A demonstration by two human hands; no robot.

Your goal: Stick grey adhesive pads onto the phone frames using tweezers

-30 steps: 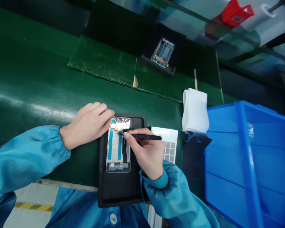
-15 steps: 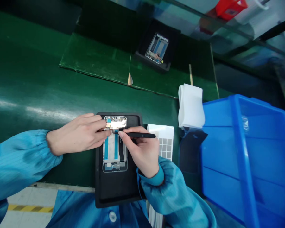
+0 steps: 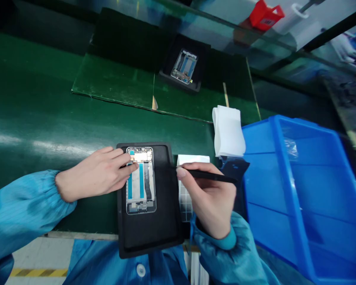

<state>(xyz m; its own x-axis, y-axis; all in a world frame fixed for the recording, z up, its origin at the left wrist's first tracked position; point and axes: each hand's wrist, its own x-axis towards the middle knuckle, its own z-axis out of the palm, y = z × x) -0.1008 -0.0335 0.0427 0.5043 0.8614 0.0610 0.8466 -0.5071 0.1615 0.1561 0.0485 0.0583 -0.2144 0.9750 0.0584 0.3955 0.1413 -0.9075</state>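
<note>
An open smartphone frame (image 3: 141,180) lies on a black rubber tray (image 3: 150,237), with blue strips and a small circuit board at its far end. My left hand (image 3: 97,174) rests its fingertips on the frame's upper left part, near the board. My right hand (image 3: 210,198) pinches black tweezers (image 3: 213,177), held like a pen. Their tip sits over the tray, to the right of the frame and apart from it. The hand partly covers a white sheet with a grey grid of square pads (image 3: 185,200).
A blue plastic bin (image 3: 287,190) stands at the right, beyond a stack of folded white cloth (image 3: 228,130). At the far side, on green matting (image 3: 112,83), a second black tray (image 3: 184,67) holds another phone frame. The near bench edge (image 3: 80,236) runs past my body.
My right hand has moved right with the tweezers, away from the phone frame and onto the white sheet. My left hand stays on the frame. The whole view has shifted slightly.
</note>
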